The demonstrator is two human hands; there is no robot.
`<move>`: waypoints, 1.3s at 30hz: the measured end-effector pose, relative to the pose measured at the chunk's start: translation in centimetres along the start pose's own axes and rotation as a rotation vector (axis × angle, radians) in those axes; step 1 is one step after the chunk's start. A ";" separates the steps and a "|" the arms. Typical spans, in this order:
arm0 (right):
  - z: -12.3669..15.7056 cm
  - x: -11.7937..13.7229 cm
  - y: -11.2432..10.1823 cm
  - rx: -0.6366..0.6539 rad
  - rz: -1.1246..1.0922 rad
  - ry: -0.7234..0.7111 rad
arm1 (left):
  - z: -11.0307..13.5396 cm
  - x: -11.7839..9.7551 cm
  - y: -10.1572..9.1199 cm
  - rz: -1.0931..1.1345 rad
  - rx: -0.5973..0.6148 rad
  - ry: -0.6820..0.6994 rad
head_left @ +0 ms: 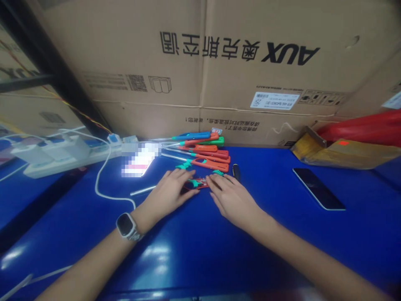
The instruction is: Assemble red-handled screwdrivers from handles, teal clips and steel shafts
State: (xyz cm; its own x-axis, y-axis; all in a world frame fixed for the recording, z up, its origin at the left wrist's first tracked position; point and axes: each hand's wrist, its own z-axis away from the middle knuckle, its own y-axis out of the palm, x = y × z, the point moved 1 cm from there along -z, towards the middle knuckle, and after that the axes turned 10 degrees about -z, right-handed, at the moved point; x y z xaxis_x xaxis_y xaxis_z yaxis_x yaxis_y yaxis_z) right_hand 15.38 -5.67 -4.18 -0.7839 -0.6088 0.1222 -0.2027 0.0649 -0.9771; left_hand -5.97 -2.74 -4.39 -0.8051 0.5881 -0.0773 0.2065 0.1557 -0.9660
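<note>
My left hand point(171, 191), with a watch point(125, 225) on the wrist, is closed around the middle of a long-necked lighter. The lighter's red handle point(203, 182) looks opened up, with a green piece and small inner parts showing, and its metal tube point(142, 191) sticks out to the left. Closed at the other end of the handle is my right hand point(234, 201), its fingertips over the inner parts. Just beyond my fingers lie green trigger-like pieces point(184, 166). A dark screwdriver handle point(236, 171) rests beside my right fingers.
Behind my hands lies a pile of orange, green and blue lighters point(209, 154). A lit phone point(142, 159) and a power strip point(75, 156) with cables are at left. Another phone point(319, 190) and an open carton point(338, 152) stand right. A large cardboard box point(219, 83) walls the back.
</note>
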 end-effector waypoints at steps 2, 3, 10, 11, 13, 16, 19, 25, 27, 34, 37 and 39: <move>0.1 -0.1 0.0 -0.005 -0.001 -0.005 | 0.1 0.7 -0.3 0.069 0.024 -0.003; 0.1 -0.1 -0.1 -0.008 -0.001 -0.007 | 0.1 0.9 -0.4 0.093 0.037 0.011; 0.1 -0.2 -0.3 -0.023 0.002 -0.007 | -0.6 1.8 -0.4 0.237 -0.017 0.078; 0.1 -0.2 -0.3 -0.027 0.004 -0.004 | -0.7 1.9 -0.3 0.255 -0.021 0.069; 0.0 -0.2 -0.4 -0.030 0.009 0.002 | -0.9 1.9 -0.3 0.278 -0.013 0.052; 0.1 -0.1 -0.4 -0.025 0.014 0.004 | -1.1 1.9 -0.3 0.291 0.001 0.037; 0.1 0.1 -0.4 -0.020 0.017 0.003 | -1.1 1.8 -0.2 0.280 -0.009 0.022; 0.2 0.0 -0.2 -0.022 0.028 0.008 | -0.3 1.5 -0.5 0.194 0.009 0.091; 0.2 0.0 -0.2 -0.031 0.033 0.006 | 0.2 1.4 -0.6 0.147 0.019 0.131; 0.5 -0.1 0.0 -0.055 0.045 0.000 | 0.5 0.8 -0.9 0.080 0.008 0.041; 0.5 -0.2 0.1 -0.052 0.046 0.002 | 0.4 0.6 -1.3 0.065 0.040 0.035; 0.5 -0.2 0.2 -0.048 0.045 0.005 | 0.7 0.6 -1.4 0.044 0.040 0.054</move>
State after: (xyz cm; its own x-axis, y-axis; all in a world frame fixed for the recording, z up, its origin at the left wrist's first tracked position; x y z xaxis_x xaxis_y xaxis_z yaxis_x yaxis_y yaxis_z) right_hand 15.80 -5.96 -4.47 -0.7959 -0.6003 0.0793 -0.1950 0.1300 -0.9722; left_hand -7.13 -3.15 -3.24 -0.7641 0.6361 -0.1076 0.2178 0.0973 -0.9711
